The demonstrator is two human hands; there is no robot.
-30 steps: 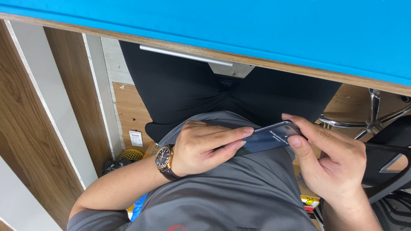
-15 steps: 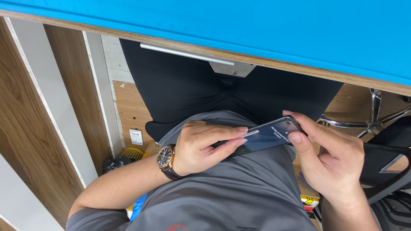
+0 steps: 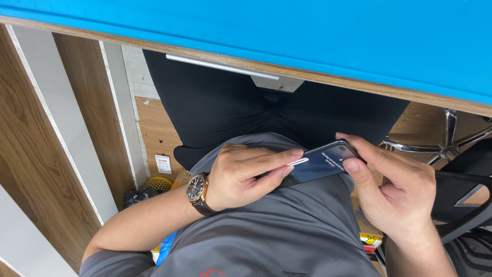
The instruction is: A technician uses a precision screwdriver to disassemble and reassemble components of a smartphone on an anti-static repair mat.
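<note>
Two hands held one dark phone low over the lap, below the front edge of a blue-topped table that ran across the upper part of the view. The table's wooden edge band sloped down toward the right, and a metal bar handle sat directly under it. Wood-grain panels and a pale upright strip closed off the left side, with a yellow object and a small label low against the back panel. A chrome chair base and a black chair arm occupied the right side. The left hand, wearing a brown-strapped wristwatch, was curled around the near end of the phone, with its index finger and thumb pinching a thin white pin laid against the phone's edge. The right hand gripped the far end, fingers wrapped behind and the thumb pressed on the lit screen. The phone lay tilted, above the grey shirt and in front of black trousers. Open room remained between the phone and the table edge, over the trousers; the sides were bounded by the panels and the chair.
</note>
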